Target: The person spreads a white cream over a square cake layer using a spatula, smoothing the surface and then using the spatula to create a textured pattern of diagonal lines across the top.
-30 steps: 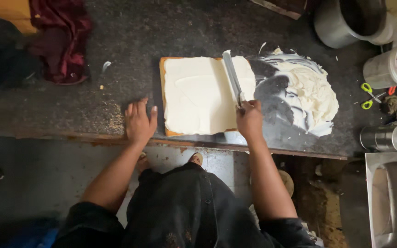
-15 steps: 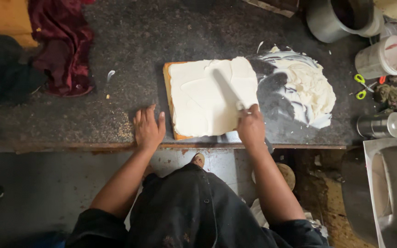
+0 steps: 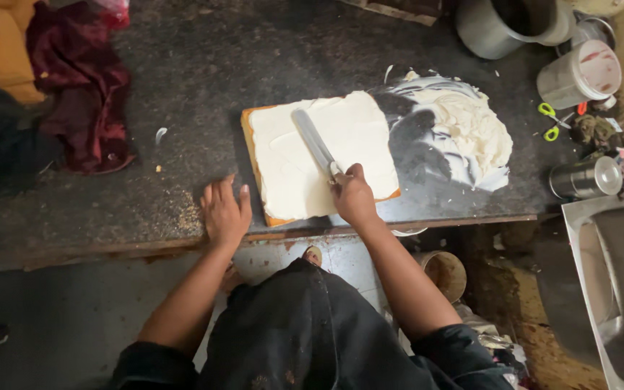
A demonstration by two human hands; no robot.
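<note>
My right hand (image 3: 353, 195) closed on spatula (image 3: 313, 140), blade flat on cream-covered cake (image 3: 319, 155) ahead for even spread. My left hand (image 3: 224, 213) open, flat on worktop (image 3: 182, 87), bracing.

Spatula (image 3: 313, 139) handle hidden inside right hand (image 3: 353, 196); metal pot (image 3: 503, 25) and sink (image 3: 615, 289) cut off by frame edges.

Left hand (image 3: 224, 213) lies flat, fingers spread, on the surface (image 3: 182, 65) edge; right hand (image 3: 352, 195) is fisted, both arms extended forward
</note>
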